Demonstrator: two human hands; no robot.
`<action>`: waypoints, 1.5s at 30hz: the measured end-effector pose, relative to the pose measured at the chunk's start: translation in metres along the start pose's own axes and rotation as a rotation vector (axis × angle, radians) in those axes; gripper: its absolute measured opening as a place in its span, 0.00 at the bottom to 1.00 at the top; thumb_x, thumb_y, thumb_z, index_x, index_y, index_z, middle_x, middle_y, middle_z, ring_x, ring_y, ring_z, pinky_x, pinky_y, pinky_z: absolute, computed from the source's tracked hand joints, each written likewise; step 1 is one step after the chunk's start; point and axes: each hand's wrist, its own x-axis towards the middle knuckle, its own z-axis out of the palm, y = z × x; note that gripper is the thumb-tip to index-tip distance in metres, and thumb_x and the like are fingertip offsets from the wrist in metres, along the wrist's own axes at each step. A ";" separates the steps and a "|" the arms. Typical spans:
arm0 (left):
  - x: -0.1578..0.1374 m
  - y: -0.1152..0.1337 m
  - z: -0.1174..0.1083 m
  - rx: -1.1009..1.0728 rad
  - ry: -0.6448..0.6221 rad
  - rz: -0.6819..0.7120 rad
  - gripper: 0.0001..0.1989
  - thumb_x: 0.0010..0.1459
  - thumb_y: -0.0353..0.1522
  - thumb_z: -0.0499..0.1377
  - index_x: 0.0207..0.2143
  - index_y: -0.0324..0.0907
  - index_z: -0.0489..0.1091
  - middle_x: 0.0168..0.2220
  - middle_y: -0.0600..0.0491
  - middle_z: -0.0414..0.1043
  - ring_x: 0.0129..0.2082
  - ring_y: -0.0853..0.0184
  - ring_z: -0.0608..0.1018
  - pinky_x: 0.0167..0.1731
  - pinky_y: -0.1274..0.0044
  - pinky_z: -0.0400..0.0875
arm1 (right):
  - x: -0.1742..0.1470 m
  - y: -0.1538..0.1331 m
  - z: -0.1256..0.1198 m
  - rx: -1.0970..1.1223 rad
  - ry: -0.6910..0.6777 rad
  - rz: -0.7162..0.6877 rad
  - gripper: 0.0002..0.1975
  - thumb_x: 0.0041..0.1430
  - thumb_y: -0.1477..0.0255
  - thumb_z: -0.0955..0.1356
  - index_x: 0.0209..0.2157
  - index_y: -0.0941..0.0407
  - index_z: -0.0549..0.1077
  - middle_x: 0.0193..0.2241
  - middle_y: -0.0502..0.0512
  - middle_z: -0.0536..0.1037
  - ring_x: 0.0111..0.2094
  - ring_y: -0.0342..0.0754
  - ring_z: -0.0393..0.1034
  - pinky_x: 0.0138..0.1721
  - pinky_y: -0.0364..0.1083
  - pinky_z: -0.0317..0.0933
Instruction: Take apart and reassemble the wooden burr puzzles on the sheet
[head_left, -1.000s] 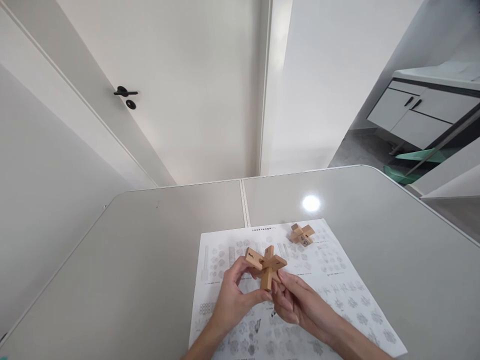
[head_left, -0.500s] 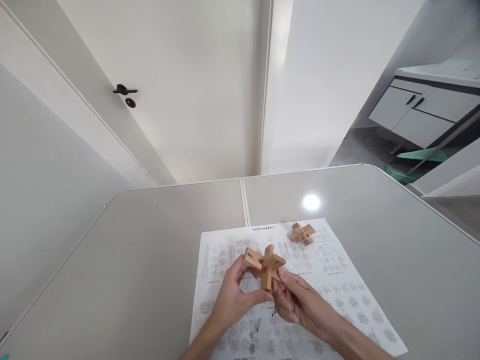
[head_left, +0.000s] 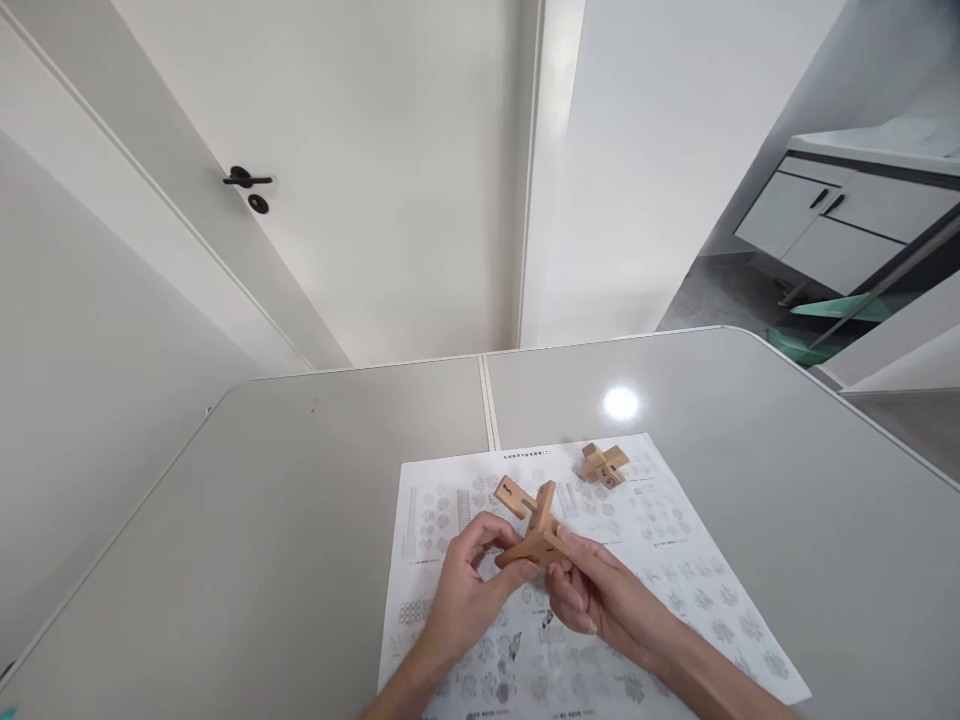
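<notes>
Several interlocked wooden puzzle pieces [head_left: 541, 528] with notches and black pen marks are held up between my two hands. My left hand [head_left: 471, 585] pinches the lower left end of them between thumb and fingers. From the right, my right hand [head_left: 600, 590] grips the other end, its thumb on top and its fingers curled below. One marked piece sticks out to the upper left, with a notch showing. Part of the pieces is hidden behind my fingers. Farther back on the printed sheet [head_left: 750, 665] lies another wooden cross-shaped assembly [head_left: 604, 465], apart from my hands.
The sheet of printed diagrams lies on a grey table [head_left: 262, 540] with a pale seam [head_left: 489, 400]. Beyond the table's far edge stand a white door [head_left: 405, 180] with a black handle [head_left: 247, 180] and, at the right, a white cabinet [head_left: 832, 220].
The held pieces have been turned in my hands: the marked piece now points farther up and out, and the rest is tilted lower. The assembly on the sheet stays put.
</notes>
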 end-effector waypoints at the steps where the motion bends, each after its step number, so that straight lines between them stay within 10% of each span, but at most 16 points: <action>1: 0.000 0.000 0.000 -0.004 0.002 0.003 0.14 0.56 0.40 0.68 0.32 0.43 0.67 0.30 0.56 0.68 0.32 0.67 0.69 0.36 0.76 0.65 | 0.000 0.000 0.000 -0.008 -0.003 -0.002 0.25 0.68 0.55 0.67 0.24 0.59 0.70 0.16 0.45 0.64 0.15 0.36 0.50 0.20 0.41 0.46; 35: 0.001 -0.003 -0.005 -0.325 -0.163 -0.054 0.19 0.56 0.46 0.68 0.34 0.41 0.68 0.29 0.51 0.79 0.25 0.65 0.80 0.30 0.71 0.75 | -0.001 -0.004 -0.001 -0.003 0.010 -0.061 0.22 0.70 0.54 0.64 0.31 0.58 0.72 0.18 0.46 0.65 0.17 0.38 0.52 0.22 0.41 0.47; 45: 0.015 0.011 -0.041 0.165 0.414 0.093 0.12 0.68 0.44 0.56 0.42 0.45 0.66 0.34 0.53 0.80 0.29 0.68 0.77 0.35 0.75 0.72 | -0.002 -0.006 -0.001 -0.018 0.031 -0.065 0.21 0.70 0.55 0.65 0.34 0.58 0.74 0.19 0.47 0.67 0.17 0.38 0.52 0.22 0.41 0.48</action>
